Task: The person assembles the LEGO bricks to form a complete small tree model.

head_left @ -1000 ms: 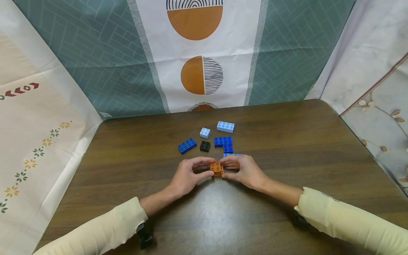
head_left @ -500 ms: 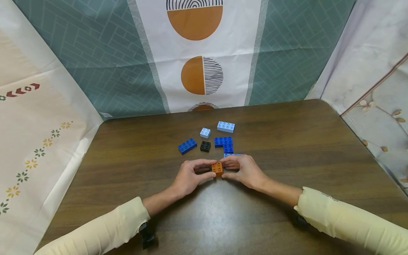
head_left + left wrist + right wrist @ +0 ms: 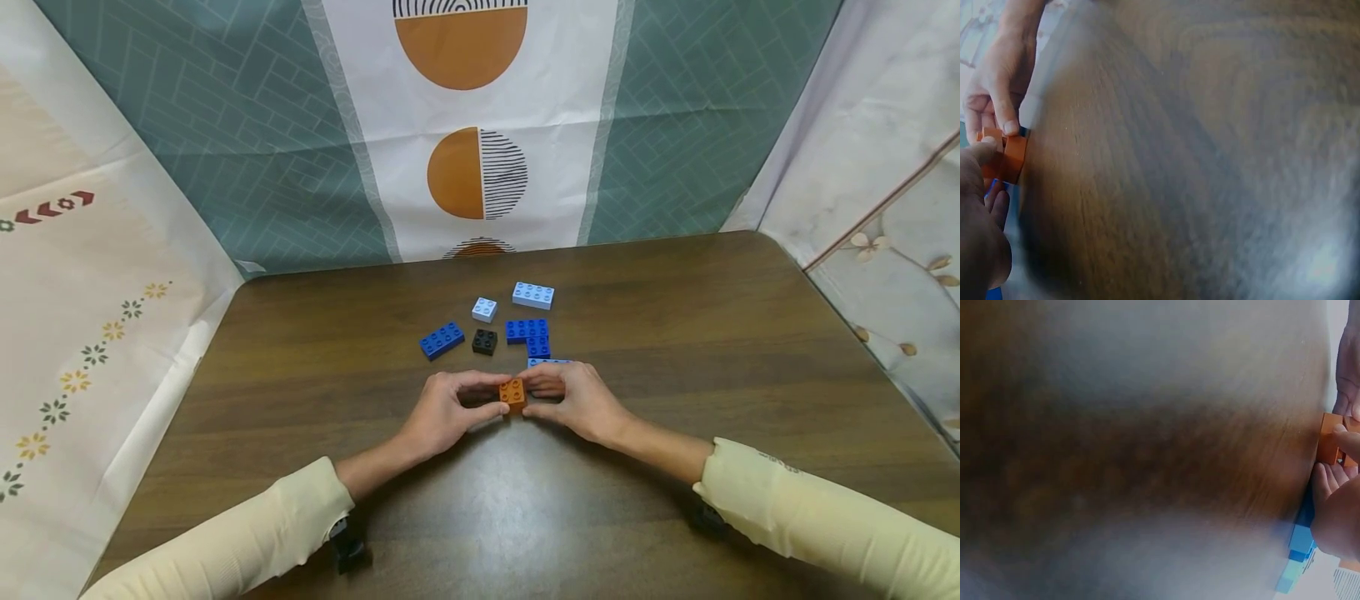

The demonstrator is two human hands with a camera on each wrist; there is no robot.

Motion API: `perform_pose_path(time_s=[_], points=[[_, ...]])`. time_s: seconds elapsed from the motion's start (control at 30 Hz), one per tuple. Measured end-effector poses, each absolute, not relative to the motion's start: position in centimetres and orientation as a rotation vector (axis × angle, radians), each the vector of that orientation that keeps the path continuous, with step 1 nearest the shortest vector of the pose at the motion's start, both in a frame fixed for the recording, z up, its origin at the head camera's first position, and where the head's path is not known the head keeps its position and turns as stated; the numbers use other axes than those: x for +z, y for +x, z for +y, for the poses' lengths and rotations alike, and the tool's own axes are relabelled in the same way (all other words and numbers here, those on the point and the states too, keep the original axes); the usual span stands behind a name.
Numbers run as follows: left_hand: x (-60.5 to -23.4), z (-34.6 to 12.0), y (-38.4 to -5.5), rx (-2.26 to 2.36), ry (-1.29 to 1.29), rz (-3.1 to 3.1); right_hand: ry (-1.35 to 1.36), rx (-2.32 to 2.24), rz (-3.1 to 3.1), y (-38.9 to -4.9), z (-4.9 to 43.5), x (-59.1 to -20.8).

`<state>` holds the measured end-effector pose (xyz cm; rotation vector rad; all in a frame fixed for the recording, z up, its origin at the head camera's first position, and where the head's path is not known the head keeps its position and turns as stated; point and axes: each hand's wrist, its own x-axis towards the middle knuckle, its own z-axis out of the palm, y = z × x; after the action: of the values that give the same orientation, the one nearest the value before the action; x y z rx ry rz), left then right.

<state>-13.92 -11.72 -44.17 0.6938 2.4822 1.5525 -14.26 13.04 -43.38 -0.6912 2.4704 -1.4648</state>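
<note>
My left hand (image 3: 441, 414) pinches an upper orange toy brick (image 3: 513, 392) between thumb and fingers. Beneath it is a second orange brick (image 3: 1016, 158), gripped by my right hand (image 3: 582, 406) from the other side. Seen from above, the upper brick covers most of the lower one. A narrow dark gap shows between the two in both wrist views. Just behind my right fingers, a light blue brick (image 3: 547, 362) is partly hidden.
Behind the hands lie a blue brick (image 3: 442, 341), a black brick (image 3: 484, 342), a small pale brick (image 3: 484, 309), a long pale blue brick (image 3: 533, 295) and two dark blue bricks (image 3: 527, 331) in an L. The brown table (image 3: 300, 375) meets fabric walls.
My left hand has shifted slightly right, bringing the upper orange brick over the lower one, which showed more at its right side before. My right hand has stayed nearly still.
</note>
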Motion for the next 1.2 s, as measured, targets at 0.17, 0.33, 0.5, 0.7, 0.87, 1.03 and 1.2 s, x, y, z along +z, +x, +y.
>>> perform_pose_path(time_s=[0.17, 0.33, 0.5, 0.7, 0.87, 1.03, 1.2], points=[[-43.7, -11.7, -13.9, 1.444, 0.734, 2.565, -0.684, -1.474, 2.458, -14.2, 13.1, -43.3], [-43.4, -11.6, -13.9, 1.348, 0.789, 2.636, -0.690, -1.486, 2.443, -14.2, 13.1, -43.3], [-43.1, -11.4, -14.0, 1.299, 0.835, 2.663, -0.704, -1.494, 2.414, -14.2, 13.2, -43.3], [-43.1, -11.3, -14.1, 1.308, 0.841, 2.647, -0.692, -1.558, 2.380, -14.1, 13.2, -43.4], [-43.2, -11.3, -14.2, 1.328, 0.846, 2.635, -0.670, -1.641, 2.365, -13.9, 13.4, -43.2], [-43.2, -11.3, -14.2, 1.339, 0.848, 2.627, -0.704, -1.605, 2.441, -13.9, 13.4, -43.0], [-43.2, -11.3, -14.3, 1.340, 0.849, 2.622, -0.699, -1.544, 2.495, -13.9, 13.4, -42.8]])
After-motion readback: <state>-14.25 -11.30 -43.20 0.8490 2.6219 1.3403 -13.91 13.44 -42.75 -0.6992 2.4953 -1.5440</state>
